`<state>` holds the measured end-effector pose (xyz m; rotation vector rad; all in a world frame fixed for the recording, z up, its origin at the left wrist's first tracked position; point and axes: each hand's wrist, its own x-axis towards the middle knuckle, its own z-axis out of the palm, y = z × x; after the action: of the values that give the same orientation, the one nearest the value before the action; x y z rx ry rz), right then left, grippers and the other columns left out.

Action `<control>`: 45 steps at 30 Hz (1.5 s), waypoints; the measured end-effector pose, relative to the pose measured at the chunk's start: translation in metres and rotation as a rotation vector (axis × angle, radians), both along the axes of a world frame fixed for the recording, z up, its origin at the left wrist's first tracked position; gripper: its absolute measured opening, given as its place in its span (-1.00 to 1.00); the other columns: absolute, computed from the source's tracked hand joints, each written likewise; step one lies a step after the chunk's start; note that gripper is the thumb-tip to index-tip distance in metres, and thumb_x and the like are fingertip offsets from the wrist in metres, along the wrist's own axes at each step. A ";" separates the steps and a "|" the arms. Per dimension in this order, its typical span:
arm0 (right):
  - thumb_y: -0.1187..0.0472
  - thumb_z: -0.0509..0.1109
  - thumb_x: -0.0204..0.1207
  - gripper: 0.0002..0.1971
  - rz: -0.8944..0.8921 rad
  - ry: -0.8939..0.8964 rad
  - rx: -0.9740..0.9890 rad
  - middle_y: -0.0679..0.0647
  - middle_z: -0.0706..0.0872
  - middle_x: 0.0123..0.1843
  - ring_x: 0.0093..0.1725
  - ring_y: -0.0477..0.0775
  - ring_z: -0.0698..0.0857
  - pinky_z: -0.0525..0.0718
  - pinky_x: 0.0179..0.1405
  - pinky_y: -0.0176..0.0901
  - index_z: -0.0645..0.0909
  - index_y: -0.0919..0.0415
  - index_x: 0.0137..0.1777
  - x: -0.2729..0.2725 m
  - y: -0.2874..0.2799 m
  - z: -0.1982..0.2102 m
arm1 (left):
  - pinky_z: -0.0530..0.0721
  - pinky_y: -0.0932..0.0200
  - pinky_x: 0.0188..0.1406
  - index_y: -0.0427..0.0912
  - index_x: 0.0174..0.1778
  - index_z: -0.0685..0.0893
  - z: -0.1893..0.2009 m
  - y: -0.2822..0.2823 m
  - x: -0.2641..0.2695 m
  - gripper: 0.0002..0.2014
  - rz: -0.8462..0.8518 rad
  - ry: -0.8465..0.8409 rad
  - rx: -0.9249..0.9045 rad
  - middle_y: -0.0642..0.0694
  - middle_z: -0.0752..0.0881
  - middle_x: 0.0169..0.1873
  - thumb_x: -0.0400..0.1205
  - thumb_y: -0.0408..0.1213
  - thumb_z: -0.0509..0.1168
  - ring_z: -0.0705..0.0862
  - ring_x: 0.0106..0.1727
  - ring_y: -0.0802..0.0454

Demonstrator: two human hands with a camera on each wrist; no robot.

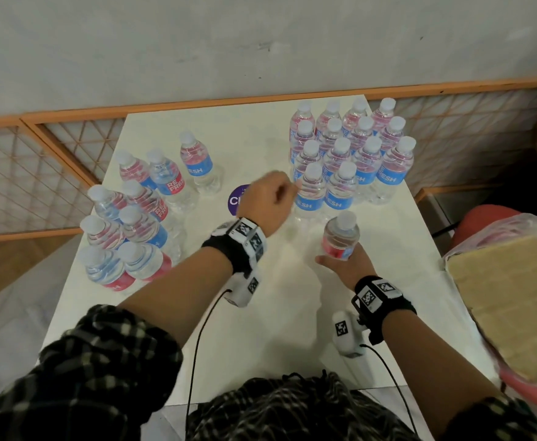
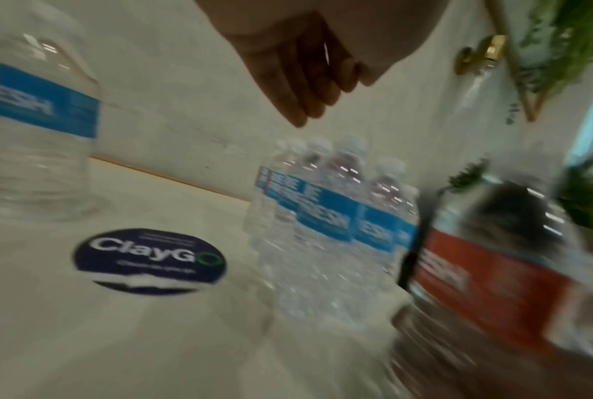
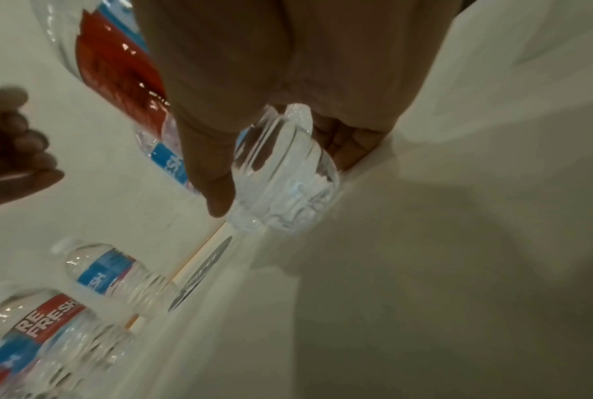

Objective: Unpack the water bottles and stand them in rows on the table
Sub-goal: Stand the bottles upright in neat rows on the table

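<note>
Several water bottles with blue labels stand in tidy rows at the back right of the white table. My right hand grips one more bottle by its lower half, upright, just in front of the nearest row. In the right wrist view the thumb and fingers wrap the bottle's clear base slightly above the tabletop. My left hand hovers beside the front-left bottle of the rows. Its fingers are loosely curled and hold nothing.
A loose cluster of several bottles stands on the table's left side. A round purple sticker lies mid-table under my left hand. A plastic-wrapped cardboard pack sits off the right edge. An orange lattice railing runs behind.
</note>
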<state>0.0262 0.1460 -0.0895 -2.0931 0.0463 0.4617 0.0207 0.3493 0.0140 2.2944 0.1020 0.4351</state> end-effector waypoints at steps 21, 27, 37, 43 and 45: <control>-0.17 0.56 0.29 -0.12 -0.346 0.049 -0.282 0.25 0.48 0.43 0.39 0.31 0.50 0.45 0.45 0.14 0.29 0.17 0.53 0.049 -0.032 0.005 | 0.55 -0.18 0.08 -0.34 0.36 0.37 0.031 0.152 0.074 -0.53 0.453 0.602 0.373 -0.43 0.55 0.26 0.62 -0.14 0.25 0.58 0.23 -0.44; -0.35 0.49 0.23 -0.04 -0.311 0.147 -0.346 0.25 0.35 0.42 0.35 0.41 0.49 0.48 0.39 0.26 0.21 0.02 0.56 0.066 -0.033 0.007 | 0.52 0.00 -0.09 -0.21 0.13 0.56 0.040 0.139 0.074 -0.62 0.211 0.624 0.465 -0.29 0.65 0.09 0.55 -0.02 0.34 0.63 0.08 -0.32; 0.11 0.58 0.26 -0.17 -0.301 0.168 -0.161 0.26 0.52 0.39 0.24 0.38 0.61 0.63 0.24 0.27 0.30 -0.02 0.53 0.075 -0.040 0.005 | 0.47 0.10 -0.16 -0.12 0.05 0.53 0.045 0.072 0.073 -0.76 0.005 0.547 0.546 -0.10 0.62 -0.12 0.57 -0.09 0.29 0.55 -0.12 -0.16; -0.13 0.60 0.23 -0.07 -0.333 0.111 -0.158 0.17 0.56 0.40 0.33 0.30 0.58 0.57 0.31 0.17 0.21 0.00 0.55 0.070 -0.032 0.008 | 0.43 0.12 -0.13 -0.16 0.10 0.55 0.043 0.055 0.078 -0.73 -0.009 0.506 0.561 -0.15 0.66 -0.04 0.57 -0.10 0.30 0.59 -0.05 -0.21; -0.09 0.61 0.26 -0.10 -0.370 0.124 -0.102 0.15 0.58 0.34 0.26 0.27 0.61 0.58 0.24 0.11 0.18 0.08 0.50 0.069 -0.028 0.007 | 0.43 0.11 -0.14 -0.16 0.09 0.54 0.042 0.059 0.078 -0.73 0.017 0.521 0.545 -0.14 0.64 -0.07 0.57 -0.09 0.30 0.57 -0.07 -0.20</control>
<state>0.0956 0.1177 -0.0826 -2.0908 0.5299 0.3674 0.0983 0.4081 0.0557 2.8980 0.2906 -0.1657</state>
